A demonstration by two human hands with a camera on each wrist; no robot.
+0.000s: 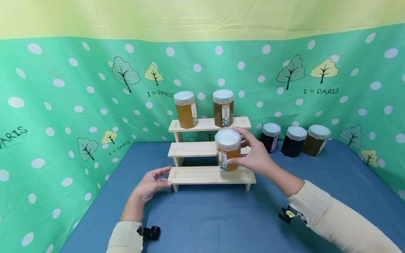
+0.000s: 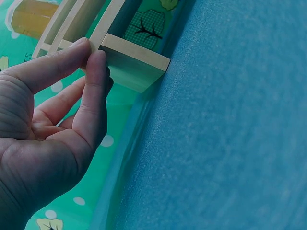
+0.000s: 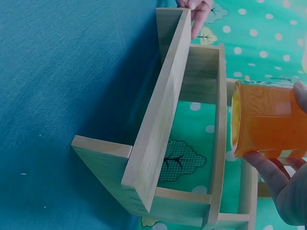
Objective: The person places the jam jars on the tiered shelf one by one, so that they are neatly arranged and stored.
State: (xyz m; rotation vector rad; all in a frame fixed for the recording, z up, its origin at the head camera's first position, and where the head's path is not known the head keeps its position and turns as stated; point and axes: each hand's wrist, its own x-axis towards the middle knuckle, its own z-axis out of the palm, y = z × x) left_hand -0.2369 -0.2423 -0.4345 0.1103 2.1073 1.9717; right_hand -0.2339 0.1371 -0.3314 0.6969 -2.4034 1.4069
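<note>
My right hand (image 1: pixel 255 156) grips an octagonal honey jar (image 1: pixel 228 142) with a whitish lid and amber contents, thumb on the near side. In the head view, the jar overlaps the middle and bottom steps of a three-step wooden stand (image 1: pixel 202 175). The right wrist view shows the orange jar (image 3: pixel 266 120) tilted beside the stand's boards. At the stand's left end, my left hand (image 1: pixel 151 186) pinches the tip of the bottom board between thumb and fingers. On the top step stand a golden honey jar (image 1: pixel 185 114) and a browner honey jar (image 1: pixel 218 114).
Right of the stand, on the blue tabletop (image 1: pixel 209 221), are a dark jar (image 1: pixel 269 140), another dark jar (image 1: pixel 291 144) and a brown jar (image 1: pixel 311 144). Behind hangs a green dotted cloth (image 1: pixel 95 105) printed with trees.
</note>
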